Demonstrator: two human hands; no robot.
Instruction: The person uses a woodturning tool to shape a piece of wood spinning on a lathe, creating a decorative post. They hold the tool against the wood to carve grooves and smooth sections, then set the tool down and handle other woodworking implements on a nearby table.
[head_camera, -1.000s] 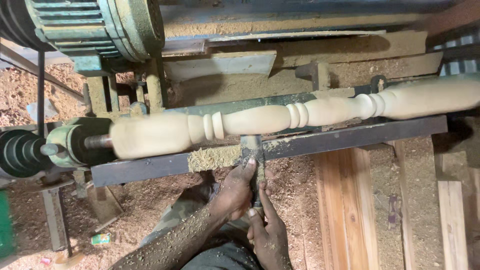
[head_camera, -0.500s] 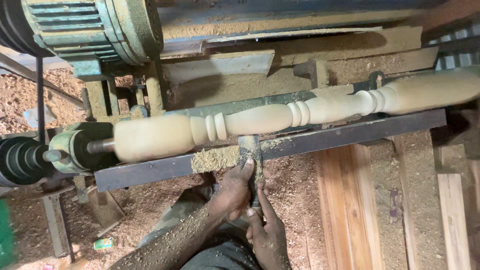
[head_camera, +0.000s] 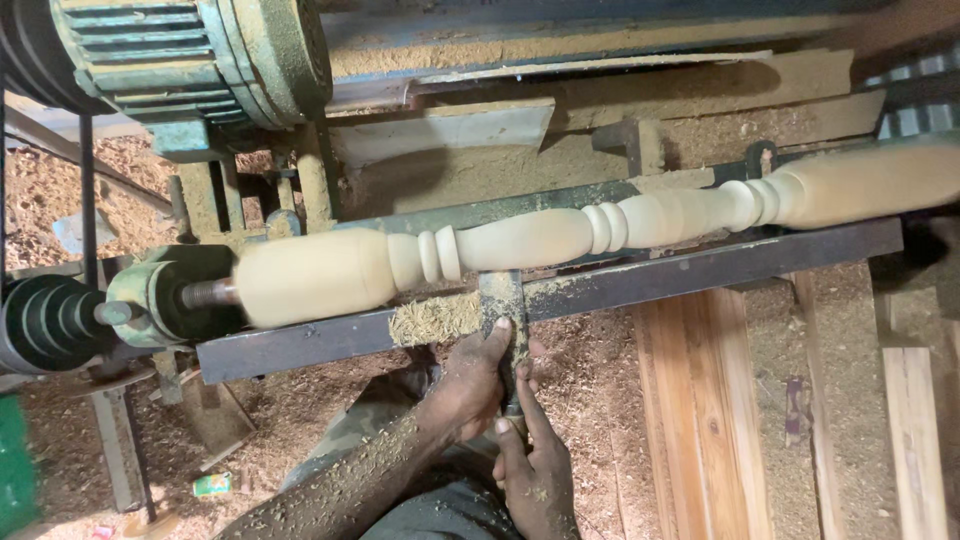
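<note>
Lathe (head_camera: 190, 60) work is going on: the pale wooden spindle (head_camera: 520, 240) is sitting between centres, just above the dark tool rest (head_camera: 700, 270). Both hands are gripping the chisel (head_camera: 503, 300), left hand (head_camera: 475, 385) closed around the blade, right hand (head_camera: 535, 470) wrapped on the handle. Best kept flat on the rest, I judge, pressing lightly.

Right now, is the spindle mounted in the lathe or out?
Mounted: the spindle lies horizontal, its left end on the drive shaft; the chisel meets it.

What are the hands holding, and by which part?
Both hold the chisel: left hand grips its blade on the rest, right hand its hidden handle end.
</note>
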